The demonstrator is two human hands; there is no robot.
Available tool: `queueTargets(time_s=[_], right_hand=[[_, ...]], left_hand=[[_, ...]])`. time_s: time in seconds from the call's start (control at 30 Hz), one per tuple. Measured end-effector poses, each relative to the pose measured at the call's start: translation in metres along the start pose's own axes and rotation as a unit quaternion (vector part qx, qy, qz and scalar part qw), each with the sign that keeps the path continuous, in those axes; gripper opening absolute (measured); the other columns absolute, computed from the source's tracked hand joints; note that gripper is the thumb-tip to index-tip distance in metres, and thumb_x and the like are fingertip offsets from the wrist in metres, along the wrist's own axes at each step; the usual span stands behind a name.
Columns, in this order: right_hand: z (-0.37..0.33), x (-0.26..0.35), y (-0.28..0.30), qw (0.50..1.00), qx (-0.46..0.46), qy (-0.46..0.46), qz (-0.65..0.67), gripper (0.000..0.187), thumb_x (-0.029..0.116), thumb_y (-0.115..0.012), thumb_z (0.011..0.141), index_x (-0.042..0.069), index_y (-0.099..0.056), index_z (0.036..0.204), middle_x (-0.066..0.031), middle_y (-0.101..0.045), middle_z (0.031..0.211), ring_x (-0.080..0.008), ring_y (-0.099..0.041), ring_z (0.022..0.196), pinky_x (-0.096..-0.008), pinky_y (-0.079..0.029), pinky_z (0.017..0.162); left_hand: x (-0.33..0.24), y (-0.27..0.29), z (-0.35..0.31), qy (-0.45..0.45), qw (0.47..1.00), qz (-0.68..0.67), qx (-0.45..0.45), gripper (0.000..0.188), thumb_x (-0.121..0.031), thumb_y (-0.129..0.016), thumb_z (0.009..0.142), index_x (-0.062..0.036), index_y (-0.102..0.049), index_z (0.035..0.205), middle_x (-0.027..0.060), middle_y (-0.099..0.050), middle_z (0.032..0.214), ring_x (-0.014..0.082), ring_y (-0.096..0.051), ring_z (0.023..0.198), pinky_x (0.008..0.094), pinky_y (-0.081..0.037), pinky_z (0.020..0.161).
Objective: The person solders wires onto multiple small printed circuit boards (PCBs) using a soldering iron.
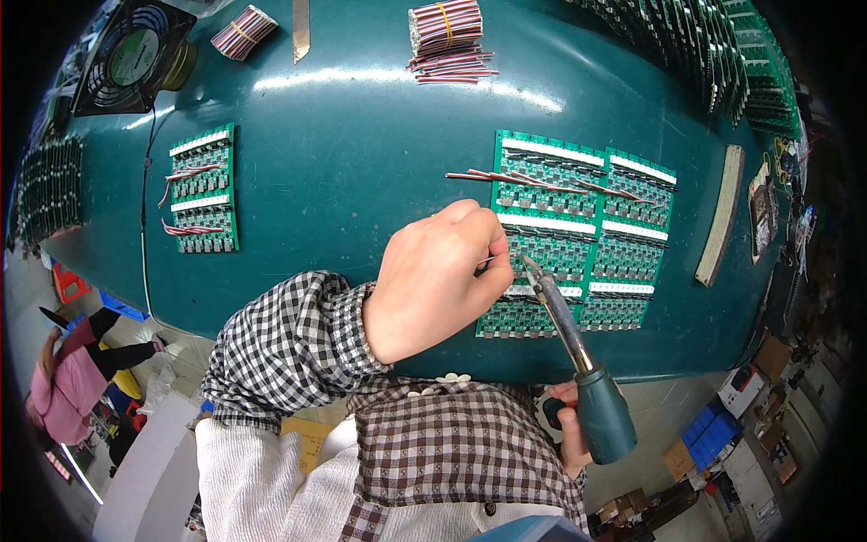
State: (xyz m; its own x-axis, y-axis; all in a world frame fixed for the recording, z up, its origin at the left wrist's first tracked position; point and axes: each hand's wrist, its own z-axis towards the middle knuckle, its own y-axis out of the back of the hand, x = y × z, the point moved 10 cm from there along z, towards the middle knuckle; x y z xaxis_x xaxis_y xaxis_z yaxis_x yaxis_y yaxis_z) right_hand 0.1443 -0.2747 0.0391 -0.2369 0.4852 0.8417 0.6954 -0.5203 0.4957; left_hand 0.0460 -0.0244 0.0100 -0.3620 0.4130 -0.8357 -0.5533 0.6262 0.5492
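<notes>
My left hand [442, 275] is closed in a pinch on a thin wire [486, 261], over the left edge of a group of green circuit board panels [623, 262]. My right hand [571, 432] wraps round the dark green handle of a soldering iron [603, 411]. The iron's metal tip touches or nearly touches the board just beside my left fingertips; which one cannot be told. Red, white and black wires [519, 181] lie across the upper rows of these panels. My left fingers hide part of the board's edge.
A smaller board panel [203, 190] with wires lies left on the green mat [334, 163]. Wire bundles [447, 27], [244, 32], a metal strip [301, 32] and a fan [135, 56] stand far. Stacked boards [686, 45] and a pale bar [720, 217] are at right. Another person [72, 388] is at left.
</notes>
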Motion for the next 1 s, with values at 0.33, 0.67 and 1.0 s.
queueTargets(time_s=[0.33,0.67,1.0], right_hand=[[0.000,0.000,0.002,1.000,-0.015,-0.012,0.007,0.039,0.042,-0.083,0.085,0.005,-0.075,0.093,-0.0043,-0.075,0.085,-0.0219,-0.069,0.080,-0.0365,-0.054,0.077],[0.000,-0.001,0.001,1.000,-0.010,-0.009,0.022,0.039,0.040,-0.084,0.084,0.003,-0.075,0.094,-0.0059,-0.075,0.086,-0.0225,-0.070,0.080,-0.0363,-0.055,0.077],[-0.003,-0.009,0.002,0.997,-0.021,-0.034,0.060,0.046,0.044,-0.085,0.083,0.001,-0.073,0.095,-0.0075,-0.074,0.085,-0.0204,-0.070,0.076,-0.0337,-0.055,0.075]], left_hand=[[0.000,-0.001,0.000,-0.002,1.000,0.009,-0.004,0.014,-0.004,-0.076,0.078,-0.0051,-0.063,0.084,0.0068,-0.061,0.077,0.0193,-0.064,0.063,0.0324,-0.049,0.053],[0.001,0.000,-0.001,0.013,1.000,0.015,-0.004,0.014,-0.005,-0.077,0.078,-0.0056,-0.064,0.084,0.0067,-0.063,0.078,0.0191,-0.066,0.065,0.0324,-0.051,0.055],[0.001,-0.001,-0.002,0.013,1.000,0.020,-0.007,0.015,-0.006,-0.078,0.077,-0.0060,-0.064,0.084,0.0065,-0.062,0.077,0.0195,-0.065,0.064,0.0333,-0.050,0.054]])
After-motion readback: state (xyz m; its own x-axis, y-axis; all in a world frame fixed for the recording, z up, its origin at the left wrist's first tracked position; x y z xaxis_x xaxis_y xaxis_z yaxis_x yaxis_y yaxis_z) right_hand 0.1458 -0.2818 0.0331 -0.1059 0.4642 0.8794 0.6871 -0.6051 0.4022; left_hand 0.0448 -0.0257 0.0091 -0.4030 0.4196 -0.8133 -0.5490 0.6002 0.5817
